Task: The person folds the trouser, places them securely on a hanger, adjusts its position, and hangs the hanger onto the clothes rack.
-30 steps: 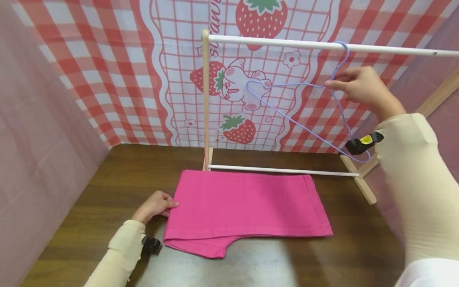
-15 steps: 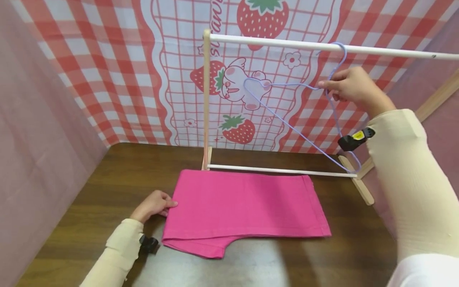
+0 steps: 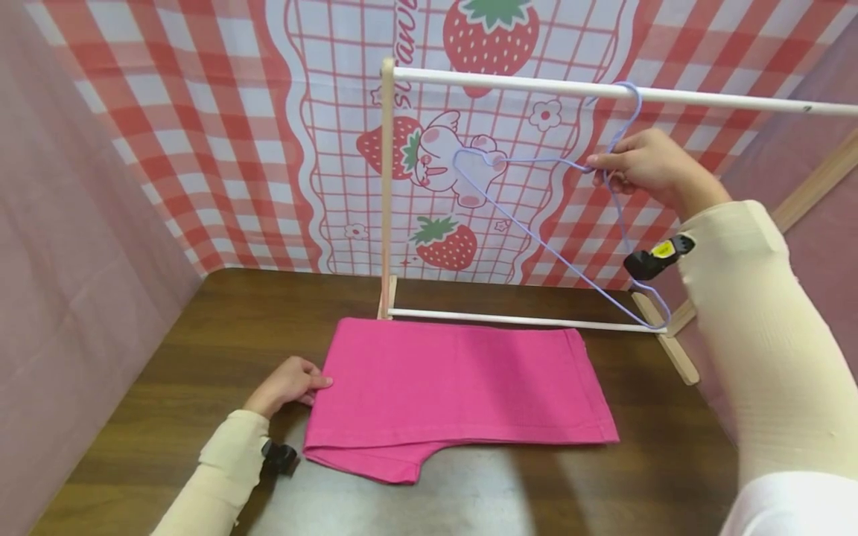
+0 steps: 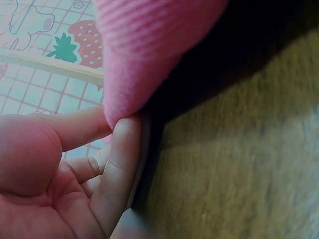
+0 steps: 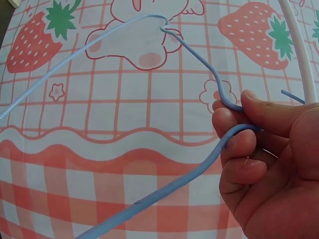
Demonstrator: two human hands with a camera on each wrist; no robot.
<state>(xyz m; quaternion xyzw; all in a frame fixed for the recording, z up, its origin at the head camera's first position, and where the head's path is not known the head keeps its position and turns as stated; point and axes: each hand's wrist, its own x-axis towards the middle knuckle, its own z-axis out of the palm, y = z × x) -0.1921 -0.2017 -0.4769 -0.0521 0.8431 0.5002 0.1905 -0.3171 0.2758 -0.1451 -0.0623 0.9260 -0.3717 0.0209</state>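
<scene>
Folded pink trousers or shorts [image 3: 456, 383] lie flat on the table, with a curved crotch edge toward the front. At their left edge my left hand [image 3: 290, 383] pinches the cloth between thumb and fingers; the left wrist view shows the pink fold [image 4: 132, 82] between the fingertips. My right hand [image 3: 653, 164] grips a thin lavender wire hanger [image 3: 546, 237] at the neck below its hook. The hook loops over the white top bar [image 3: 509, 82]. In the right wrist view thumb and curled fingers close round the blue-looking wire [image 5: 197, 167]. Part of the hanger is hidden behind the right hand and wrist camera.
A garment rack with a wooden post [image 3: 387, 186] and a white lower bar [image 3: 516, 318] stands at the back of the brown wooden table [image 3: 181, 387]. Behind it hangs a strawberry-print checked cloth [image 3: 214, 134]. Pink curtains [image 3: 74, 246] flank both sides.
My right hand has shifted left along the top bar with the hanger, whose lower corner has dropped slightly to the lower bar. The left hand and pink garment stay nearly still.
</scene>
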